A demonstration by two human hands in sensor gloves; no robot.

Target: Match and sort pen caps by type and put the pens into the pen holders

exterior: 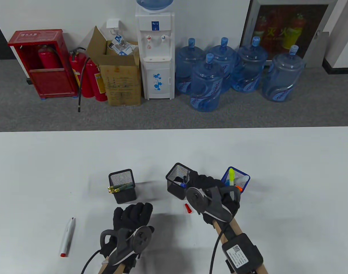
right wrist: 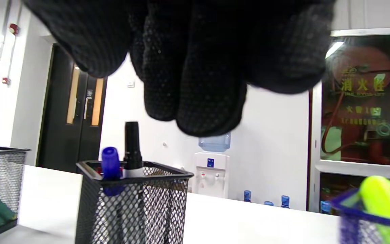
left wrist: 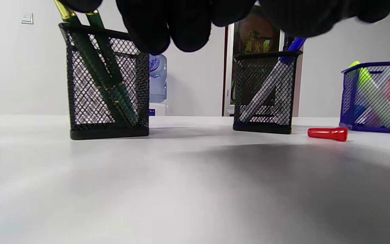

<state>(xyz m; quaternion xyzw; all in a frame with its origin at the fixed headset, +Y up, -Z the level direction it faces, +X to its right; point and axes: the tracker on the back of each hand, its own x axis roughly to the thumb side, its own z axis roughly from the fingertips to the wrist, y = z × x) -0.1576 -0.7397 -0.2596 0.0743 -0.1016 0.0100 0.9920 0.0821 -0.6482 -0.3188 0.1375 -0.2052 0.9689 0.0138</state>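
Three mesh holders stand in a row. The left black holder has green pens in it. A blue-capped marker and a black-capped marker stand in the middle black holder. The blue holder contains highlighters. A loose red cap lies on the table before the middle holder. A white pen with a red tip lies at the front left. My left hand lies flat and holds nothing. My right hand hovers between the middle and blue holders with nothing in it.
The white table carries only these items. Beyond its far edge stand a water dispenser, several blue water jugs, a cardboard box and red fire extinguishers.
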